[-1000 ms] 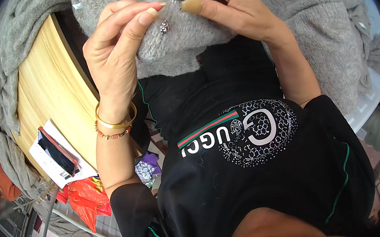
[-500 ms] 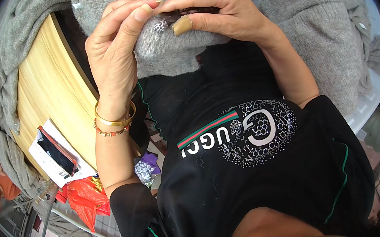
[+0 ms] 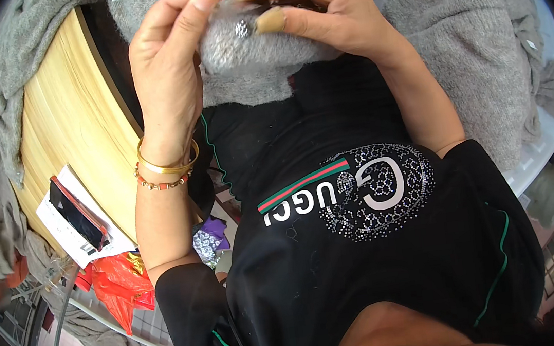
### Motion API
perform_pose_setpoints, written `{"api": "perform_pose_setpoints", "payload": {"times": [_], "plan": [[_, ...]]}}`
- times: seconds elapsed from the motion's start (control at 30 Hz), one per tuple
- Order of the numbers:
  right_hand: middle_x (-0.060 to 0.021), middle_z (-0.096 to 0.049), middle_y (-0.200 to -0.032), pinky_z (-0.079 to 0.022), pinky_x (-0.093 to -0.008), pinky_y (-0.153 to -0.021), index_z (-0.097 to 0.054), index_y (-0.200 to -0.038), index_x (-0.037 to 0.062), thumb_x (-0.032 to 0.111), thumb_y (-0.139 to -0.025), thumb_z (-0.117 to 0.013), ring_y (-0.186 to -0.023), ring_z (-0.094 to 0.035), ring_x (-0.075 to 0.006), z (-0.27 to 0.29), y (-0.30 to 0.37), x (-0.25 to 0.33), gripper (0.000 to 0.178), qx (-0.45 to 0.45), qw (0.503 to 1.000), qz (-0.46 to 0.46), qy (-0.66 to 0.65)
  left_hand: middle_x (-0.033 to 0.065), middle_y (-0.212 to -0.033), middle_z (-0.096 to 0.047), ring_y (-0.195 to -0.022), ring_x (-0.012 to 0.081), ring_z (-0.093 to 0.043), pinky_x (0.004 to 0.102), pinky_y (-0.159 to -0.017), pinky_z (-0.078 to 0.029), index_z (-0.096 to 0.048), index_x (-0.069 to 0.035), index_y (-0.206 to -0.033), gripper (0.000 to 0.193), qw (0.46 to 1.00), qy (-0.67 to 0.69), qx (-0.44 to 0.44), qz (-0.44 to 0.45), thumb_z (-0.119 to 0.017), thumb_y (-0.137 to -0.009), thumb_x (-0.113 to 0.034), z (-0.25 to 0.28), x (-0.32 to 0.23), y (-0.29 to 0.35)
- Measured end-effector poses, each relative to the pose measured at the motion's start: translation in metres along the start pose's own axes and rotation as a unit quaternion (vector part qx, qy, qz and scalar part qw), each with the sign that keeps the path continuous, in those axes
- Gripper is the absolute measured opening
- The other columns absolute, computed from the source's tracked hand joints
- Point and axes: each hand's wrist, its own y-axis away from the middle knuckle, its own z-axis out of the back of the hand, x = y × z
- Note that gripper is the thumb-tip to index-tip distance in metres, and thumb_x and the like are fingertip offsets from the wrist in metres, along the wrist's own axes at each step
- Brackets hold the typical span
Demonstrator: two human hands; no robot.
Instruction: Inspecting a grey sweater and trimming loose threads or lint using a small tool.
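Note:
A fuzzy grey knit garment point(image 3: 243, 54) lies bunched over my lap at the top of the picture. My left hand point(image 3: 170, 48), with a gold bangle and a beaded bracelet at the wrist, pinches thumb and finger together above it; what sits in the pinch is too small to make out. Opposite, my right hand point(image 3: 334, 16) curls around a dark narrow object point(image 3: 285, 4), mostly hidden by its fingers. A tan cover wraps the right thumb. Just left of that thumb, a sparkly silver round piece point(image 3: 242, 28) rests against the knit.
A pale wooden tabletop point(image 3: 70, 94) stands to my left, holding a phone point(image 3: 76, 213) on white papers point(image 3: 57, 222). Red plastic bags point(image 3: 122, 286) hang below it. More grey knitwear point(image 3: 468, 49) piles up at right on a pale plastic tub point(image 3: 530, 171).
Both hands have risen slightly, and the silver piece has shifted up and right with the knit. Grey wool now bulges higher between the hands. At far left, the background person is now mostly hidden.

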Motion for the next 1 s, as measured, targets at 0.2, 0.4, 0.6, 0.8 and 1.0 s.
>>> {"api": "perform_pose_setpoints", "payload": {"times": [0.2, 0.4, 0.6, 0.8, 1.0], "plan": [[0.011, -0.054, -0.072, -0.03, -0.0184, -0.055, -0.074, -0.103, 0.0034, 0.012, -0.085, -0.086, -0.062, -0.041, 0.0021, 0.012, -0.001, -0.012, 0.022, 0.089, 0.99, -0.1, 0.04, 0.0088, -0.114, -0.07, -0.112, 0.0135, -0.063, 0.0273, -0.099, -0.046, -0.068, 0.0, -0.116, 0.027, 0.996, -0.015, -0.058, 0.059, -0.055, -0.108, -0.022, 0.012, 0.004, -0.009], [0.01, -0.055, -0.069, -0.029, -0.0191, -0.05, -0.072, -0.096, 0.0015, 0.013, -0.093, -0.079, -0.057, -0.041, 0.002, 0.043, -0.002, -0.007, 0.014, -0.003, 0.994, -0.105, -0.025, 0.004, -0.098, -0.07, -0.097, 0.012, -0.059, 0.0268, -0.091, -0.043, -0.072, 0.003, -0.105, 0.052, 0.956, -0.275, 0.036, 0.094, -0.048, -0.108, -0.043, 0.007, 0.006, -0.009], [0.0084, -0.056, -0.066, -0.029, -0.0193, -0.048, -0.072, -0.095, 0.0012, 0.014, -0.094, -0.077, -0.053, -0.042, 0.0011, 0.056, 0.001, 0.007, 0.014, -0.048, 0.994, -0.098, -0.01, 0.005, -0.108, -0.07, -0.105, 0.0142, -0.059, 0.0292, -0.1, -0.042, -0.071, 0.002, -0.11, 0.044, 0.966, -0.233, 0.083, 0.069, -0.049, -0.109, -0.036, 0.009, 0.002, -0.007], [0.0078, -0.056, -0.065, -0.029, -0.0194, -0.048, -0.073, -0.095, 0.0014, 0.015, -0.095, -0.076, -0.052, -0.043, 0.0001, 0.063, -0.002, 0.001, 0.014, -0.075, 0.993, -0.087, -0.015, 0.0054, -0.12, -0.067, -0.115, 0.0138, -0.058, 0.0303, -0.105, -0.041, -0.066, -0.002, -0.125, 0.035, 0.982, -0.154, 0.086, 0.063, -0.049, -0.108, -0.028, 0.007, -0.001, -0.006], [0.0078, -0.056, -0.067, -0.029, -0.0196, -0.049, -0.073, -0.095, 0.0022, 0.016, -0.096, -0.075, -0.054, -0.043, -0.0005, 0.071, 0.0, -0.001, 0.014, -0.087, 0.989, -0.109, -0.042, 0.0048, -0.124, -0.066, -0.114, 0.0119, -0.058, 0.0267, -0.101, -0.042, -0.064, -0.002, -0.128, 0.029, 0.982, -0.156, 0.094, 0.056, -0.058, -0.103, -0.015, 0.005, -0.007, -0.007]]}}
